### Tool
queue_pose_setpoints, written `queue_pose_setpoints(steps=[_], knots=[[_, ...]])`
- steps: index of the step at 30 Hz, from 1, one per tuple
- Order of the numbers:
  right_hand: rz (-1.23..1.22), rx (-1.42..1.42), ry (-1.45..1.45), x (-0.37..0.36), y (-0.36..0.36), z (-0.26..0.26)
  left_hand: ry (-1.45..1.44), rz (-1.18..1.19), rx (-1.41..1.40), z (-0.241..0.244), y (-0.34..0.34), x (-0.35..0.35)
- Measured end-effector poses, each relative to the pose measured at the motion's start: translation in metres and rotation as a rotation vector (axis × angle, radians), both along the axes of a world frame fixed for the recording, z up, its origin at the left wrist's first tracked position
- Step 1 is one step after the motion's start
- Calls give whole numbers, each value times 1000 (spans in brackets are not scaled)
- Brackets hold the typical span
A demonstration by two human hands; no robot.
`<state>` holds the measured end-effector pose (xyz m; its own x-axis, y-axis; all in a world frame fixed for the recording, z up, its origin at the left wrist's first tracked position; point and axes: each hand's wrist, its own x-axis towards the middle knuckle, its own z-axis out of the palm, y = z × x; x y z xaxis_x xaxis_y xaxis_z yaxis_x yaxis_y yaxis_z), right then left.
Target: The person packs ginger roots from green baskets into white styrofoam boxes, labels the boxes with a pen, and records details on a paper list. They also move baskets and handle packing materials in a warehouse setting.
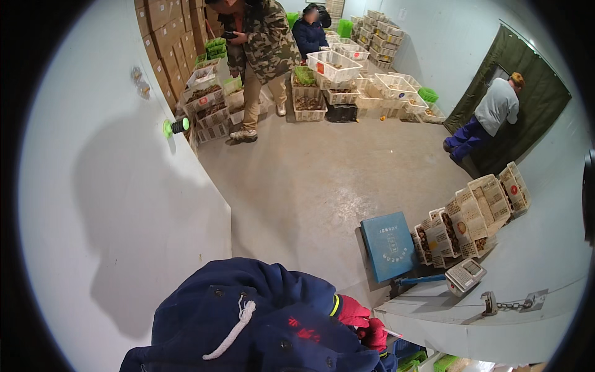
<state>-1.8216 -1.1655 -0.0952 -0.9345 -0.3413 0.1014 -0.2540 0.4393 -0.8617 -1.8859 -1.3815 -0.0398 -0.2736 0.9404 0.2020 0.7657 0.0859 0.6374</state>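
Both my hands wear red gloves and meet in front of my dark blue coat (260,316). My left hand (354,311) rests against my right hand (373,334), its fingers bent. Out of my right hand sticks a slim, pale pen-like stick (394,333); the fingers around it are partly hidden. Just beyond my hands runs the edge of a white panel door (446,337) with a chain latch (511,305). Behind it on the floor stands a platform scale with a blue top (389,246) and a grey readout box (465,276).
Plastic crates (469,214) of shellfish-like goods stand by the scale. More crates (309,102) line the back, beside stacked cartons (162,37). One person (265,46) stands with a phone, another (309,35) is among crates, a third (492,111) is at the dark green curtain (534,111).
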Motion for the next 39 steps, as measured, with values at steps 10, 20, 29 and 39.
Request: queue_pose_setpoints(steps=[10, 20, 29, 39], knots=[[-11, 174, 414, -25, -41, 29, -549, 261, -165, 29, -34, -20], [-474, -550, -858, -14, -9, 47, -571, 59, -97, -5, 44, -46], [-1044, -853, -601, 111, 54, 49, -306, -695, -190, -50, 193, -11], [-1392, -463, -14, 262, 115, 6, -151, -862, -228, -2, 328, 137]])
